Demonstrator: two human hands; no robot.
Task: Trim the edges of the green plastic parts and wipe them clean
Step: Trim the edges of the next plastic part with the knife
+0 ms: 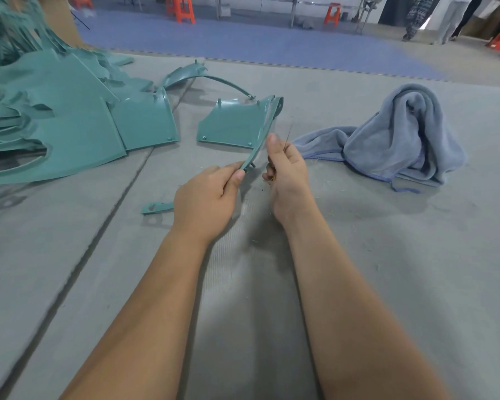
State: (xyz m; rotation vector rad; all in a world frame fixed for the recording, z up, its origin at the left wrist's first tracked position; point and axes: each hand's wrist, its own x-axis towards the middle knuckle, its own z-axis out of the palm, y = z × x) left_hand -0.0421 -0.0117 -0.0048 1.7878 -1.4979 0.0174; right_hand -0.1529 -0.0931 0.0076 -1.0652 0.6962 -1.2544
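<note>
The person's left hand (pixel 207 202) pinched the near end of a green plastic part (pixel 261 131) between thumb and curled fingers, holding it edge-on above the grey floor mat (pixel 387 255) so that it ran away toward twelve o'clock. The right hand (pixel 286 171), just beside it at three o'clock, was curled round a thin trimming tool (pixel 287 134) whose fine dark tip stuck up past the thumb; the tool's body was hidden in the fist, so its kind could not be told. The thumb stood upright close to the part's edge, though whether the tip touched the plastic was not clear.

Behind the held part, at about eleven o'clock from the hands, a flat green panel (pixel 231 125) with small studs lay on the mat. Farther off at twelve o'clock rested a curved green strip (pixel 214 79). At nine to ten o'clock a big pile of green parts (pixel 55 116) spread across the mat. A small green offcut (pixel 156 207) lay just beside the left hand, at nine o'clock from it.

At two o'clock from the hands a grey towel (pixel 396 140) sat crumpled in a heap, well apart from the pile. Fine shavings dotted the mat near the right wrist. In the far background stood orange stools (pixel 181 8) on a blue floor (pixel 243 39).
</note>
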